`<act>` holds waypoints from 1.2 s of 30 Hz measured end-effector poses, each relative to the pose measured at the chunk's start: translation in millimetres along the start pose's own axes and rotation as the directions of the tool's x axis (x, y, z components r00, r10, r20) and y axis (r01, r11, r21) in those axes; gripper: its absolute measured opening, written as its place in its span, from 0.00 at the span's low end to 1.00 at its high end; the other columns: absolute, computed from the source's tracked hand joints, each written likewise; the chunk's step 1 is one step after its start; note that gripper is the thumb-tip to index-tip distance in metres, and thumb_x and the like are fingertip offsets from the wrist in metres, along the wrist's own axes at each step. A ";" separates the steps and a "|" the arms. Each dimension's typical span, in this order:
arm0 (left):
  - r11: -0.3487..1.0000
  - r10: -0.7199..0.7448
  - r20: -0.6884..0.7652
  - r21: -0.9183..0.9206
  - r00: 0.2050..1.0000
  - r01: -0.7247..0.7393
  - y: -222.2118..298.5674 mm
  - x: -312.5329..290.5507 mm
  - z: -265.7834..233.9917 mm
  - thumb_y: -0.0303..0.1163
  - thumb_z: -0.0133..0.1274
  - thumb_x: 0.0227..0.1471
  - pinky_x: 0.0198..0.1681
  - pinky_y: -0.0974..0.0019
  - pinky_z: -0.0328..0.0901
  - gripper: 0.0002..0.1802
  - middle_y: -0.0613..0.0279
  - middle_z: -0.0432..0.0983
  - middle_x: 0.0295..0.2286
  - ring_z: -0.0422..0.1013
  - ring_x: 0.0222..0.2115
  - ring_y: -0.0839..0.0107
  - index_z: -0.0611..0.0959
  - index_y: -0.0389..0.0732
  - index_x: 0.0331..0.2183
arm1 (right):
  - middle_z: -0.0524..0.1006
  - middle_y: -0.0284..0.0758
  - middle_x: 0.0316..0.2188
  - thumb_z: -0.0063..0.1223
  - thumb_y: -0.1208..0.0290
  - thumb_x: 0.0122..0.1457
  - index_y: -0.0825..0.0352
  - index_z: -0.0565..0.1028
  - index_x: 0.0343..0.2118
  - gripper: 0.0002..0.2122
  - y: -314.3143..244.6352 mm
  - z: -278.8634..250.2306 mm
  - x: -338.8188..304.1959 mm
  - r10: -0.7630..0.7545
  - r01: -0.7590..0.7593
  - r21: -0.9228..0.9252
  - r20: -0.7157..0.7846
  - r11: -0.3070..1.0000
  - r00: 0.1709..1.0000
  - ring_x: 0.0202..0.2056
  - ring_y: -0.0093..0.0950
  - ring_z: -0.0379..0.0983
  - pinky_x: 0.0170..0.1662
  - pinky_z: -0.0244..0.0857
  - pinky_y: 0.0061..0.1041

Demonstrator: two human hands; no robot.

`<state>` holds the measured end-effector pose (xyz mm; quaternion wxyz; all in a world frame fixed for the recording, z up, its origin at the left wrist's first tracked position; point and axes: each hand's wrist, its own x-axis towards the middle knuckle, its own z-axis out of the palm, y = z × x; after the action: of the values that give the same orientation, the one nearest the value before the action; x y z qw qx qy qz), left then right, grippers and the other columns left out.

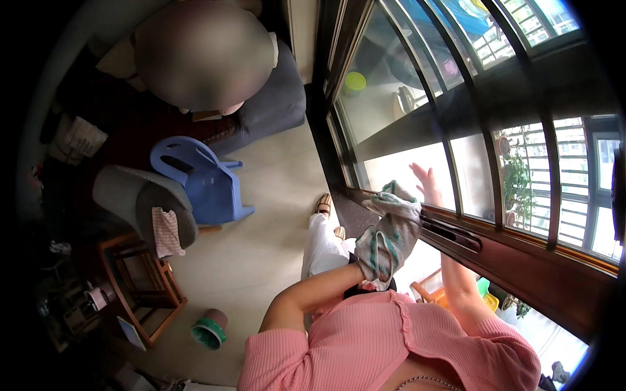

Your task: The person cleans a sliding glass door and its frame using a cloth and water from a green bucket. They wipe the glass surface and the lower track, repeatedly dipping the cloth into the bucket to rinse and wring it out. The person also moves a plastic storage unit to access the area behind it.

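A grey-white cloth (391,238) with green stripes covers my left hand (360,271), and its fingers are hidden in the folds. The bunched cloth lies against the brown frame of a glass door (515,260), near a recessed handle (451,234). My right arm passes to the far side of the door. Seen through the glass, my right hand (427,184) is raised with its fingers apart and nothing in it. I cannot tell whether it touches the pane.
At the left stand a blue plastic chair (210,189), a grey chair (120,189) with a pink striped cloth (167,231), and a wooden frame (147,287). A bin (210,331) with a green rim is on the floor. A grey sofa (277,98) is farther back. Plants (517,173) show beyond the glass.
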<state>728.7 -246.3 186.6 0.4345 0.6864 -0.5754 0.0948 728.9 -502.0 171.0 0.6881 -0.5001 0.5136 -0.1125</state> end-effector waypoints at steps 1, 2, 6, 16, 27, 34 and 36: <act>1.000 -0.004 0.001 -0.001 1.000 0.004 0.2 -1.9 -0.6 0.37 0.53 0.31 0.12 0.58 0.54 0.08 0.71 0.64 0.09 0.62 0.10 0.68 0.72 0.52 0.10 | 0.69 0.35 0.52 0.34 0.40 0.56 0.60 0.64 0.56 0.32 9.2 -2.8 -6.8 0.041 -0.041 -0.030 0.006 0.999 0.999 0.51 0.28 0.67 0.53 0.57 0.38; 1.000 -0.009 0.001 -0.002 1.000 0.009 0.3 -2.2 -1.2 0.38 0.53 0.30 0.11 0.58 0.54 0.08 0.71 0.64 0.09 0.62 0.10 0.68 0.72 0.53 0.09 | 0.69 0.35 0.52 0.34 0.40 0.56 0.60 0.64 0.56 0.32 17.2 -7.6 -13.4 0.079 -0.079 -0.061 0.006 0.995 0.997 0.51 0.28 0.67 0.53 0.57 0.38; 1.000 0.002 0.001 -0.028 1.000 -0.002 4.4 -3.9 1.3 0.38 0.53 0.30 0.12 0.58 0.53 0.08 0.71 0.64 0.09 0.62 0.11 0.68 0.72 0.53 0.10 | 0.69 0.34 0.52 0.34 0.39 0.56 0.59 0.64 0.56 0.32 45.8 -30.0 -38.8 0.225 -0.226 -0.169 -0.026 0.959 0.974 0.51 0.28 0.67 0.53 0.56 0.39; 0.998 0.022 0.034 -0.066 0.999 -0.020 5.2 -8.1 2.1 0.37 0.53 0.32 0.17 0.57 0.53 0.07 0.68 0.64 0.14 0.61 0.16 0.65 0.72 0.51 0.14 | 0.70 0.34 0.52 0.33 0.36 0.55 0.58 0.64 0.56 0.33 89.4 -81.1 -86.8 0.455 -0.482 -0.316 -0.160 0.817 0.876 0.51 0.29 0.67 0.53 0.56 0.40; 0.995 0.041 0.077 -0.093 0.996 -0.034 9.0 -15.5 6.0 0.37 0.53 0.34 0.23 0.56 0.52 0.08 0.64 0.64 0.19 0.60 0.21 0.63 0.72 0.48 0.19 | 0.71 0.33 0.51 0.31 0.34 0.54 0.56 0.65 0.55 0.35 161.1 -81.0 -154.1 0.681 -0.664 -0.426 -0.137 0.615 0.719 0.50 0.29 0.68 0.52 0.55 0.41; 0.994 0.042 0.107 -0.105 0.993 -0.031 7.8 -20.7 9.0 0.37 0.53 0.35 0.27 0.56 0.52 0.09 0.62 0.64 0.22 0.60 0.25 0.61 0.71 0.47 0.23 | 0.71 0.33 0.51 0.30 0.32 0.54 0.55 0.65 0.55 0.35 172.3 -76.4 -170.8 0.726 -0.684 -0.464 -0.117 0.563 0.678 0.50 0.29 0.69 0.52 0.55 0.42; 0.995 0.039 0.120 -0.100 0.992 -0.027 7.4 -24.6 6.0 0.36 0.53 0.36 0.28 0.56 0.52 0.10 0.62 0.64 0.23 0.60 0.26 0.61 0.71 0.47 0.24 | 0.71 0.33 0.51 0.30 0.32 0.54 0.55 0.65 0.55 0.36 175.0 -81.6 -176.1 0.733 -0.697 -0.454 -0.128 0.555 0.668 0.50 0.29 0.69 0.52 0.55 0.43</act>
<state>712.1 -232.9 171.1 0.4299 0.6593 -0.6160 0.0314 520.5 -347.9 137.2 0.5512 -0.4017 0.6563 0.3226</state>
